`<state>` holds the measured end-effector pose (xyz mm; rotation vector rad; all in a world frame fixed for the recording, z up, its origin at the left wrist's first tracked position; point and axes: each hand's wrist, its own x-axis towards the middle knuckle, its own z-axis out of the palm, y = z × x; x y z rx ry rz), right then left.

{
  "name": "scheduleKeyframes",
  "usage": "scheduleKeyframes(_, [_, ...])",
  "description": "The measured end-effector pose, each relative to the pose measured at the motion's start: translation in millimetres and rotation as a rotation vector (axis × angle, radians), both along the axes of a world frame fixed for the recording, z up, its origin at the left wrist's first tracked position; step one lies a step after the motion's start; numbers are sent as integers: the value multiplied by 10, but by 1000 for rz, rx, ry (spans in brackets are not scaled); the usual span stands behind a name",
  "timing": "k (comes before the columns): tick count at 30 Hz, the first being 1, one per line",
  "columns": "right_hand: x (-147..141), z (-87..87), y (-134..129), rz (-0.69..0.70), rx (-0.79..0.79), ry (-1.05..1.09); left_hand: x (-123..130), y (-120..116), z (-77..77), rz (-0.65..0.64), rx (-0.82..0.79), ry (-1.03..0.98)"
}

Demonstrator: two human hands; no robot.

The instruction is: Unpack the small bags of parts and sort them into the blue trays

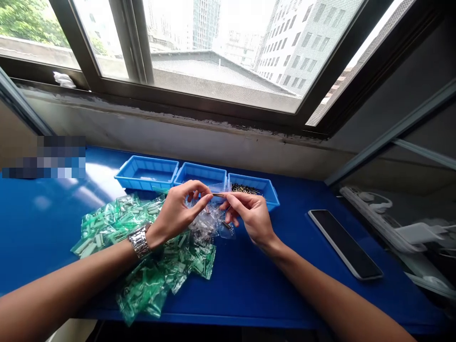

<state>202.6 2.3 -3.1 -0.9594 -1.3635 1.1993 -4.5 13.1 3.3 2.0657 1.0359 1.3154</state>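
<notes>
A thin, brass-and-dark rod (pixel 218 194) spans the gap between my two hands above the table. The fingertips of my left hand (pixel 180 209) pinch one end, and a metal watch (pixel 139 241) circles that wrist. At the other end, my right hand (pixel 251 213) grips it between thumb and forefinger. Small clear plastic bags (pixel 204 225) lie under and between the hands, some with small parts inside. Behind the right hand, a blue bin (pixel 272 194) holds many similar-looking dark and brass pieces. The rod's exact kind is too small to tell.
Green plastic packets (pixel 142 285) spread in a pile under my left forearm. Two more blue bins, a left one (pixel 146 181) and a middle one (pixel 203 167), stand along the back. A phone (pixel 345 244) lies right, near a white power strip (pixel 381 218). A window is behind.
</notes>
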Motion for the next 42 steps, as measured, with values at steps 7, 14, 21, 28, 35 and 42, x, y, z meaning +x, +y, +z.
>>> scheduleKeyframes(7, [59, 5, -10, -144, 182, -235, -5, -11, 28, -12, 24, 7])
scheduleKeyframes(14, [92, 36, 19, -45, 104, -136, -11, -28, 10, -68, -90, -40])
scheduleKeyframes(21, [71, -11, -32, -42, 201, -93, -16, -65, 18, -35, 86, -24])
scheduleKeyframes(28, [104, -56, -33, -150, 485, -312, -31, -50, -5, 4, 252, -19])
scheduleKeyframes(35, [127, -25, -50, -161, 531, -359, -31, -41, -7, -13, 171, -75])
scheduleKeyframes(42, [100, 33, -45, -95, 311, -327, -19, -32, 72, -204, -428, -222])
